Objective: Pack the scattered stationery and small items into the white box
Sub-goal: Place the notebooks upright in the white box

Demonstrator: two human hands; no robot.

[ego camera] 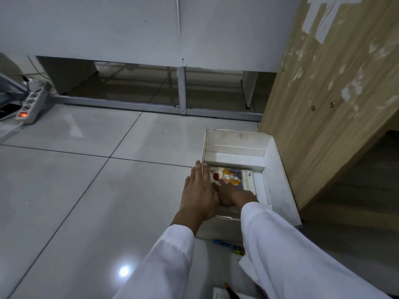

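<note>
white box (278, 169), open-topped, colourful illustrated book (234, 176) flat inside

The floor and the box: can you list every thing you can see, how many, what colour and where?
white box: one, white, open on the floor beside the wooden cabinet.
picture pack: one, colourful, lying flat inside the box.
wooden cabinet: one, light brown, right of the box.
power strip: one, grey with a red light, far left on the floor.
blue and yellow item: one, on the floor near the box, too small to tell.
white paper: one, bottom edge.
left hand: flat, fingers straight, at the box's left wall.
right hand: inside the box, on the pack.
</note>
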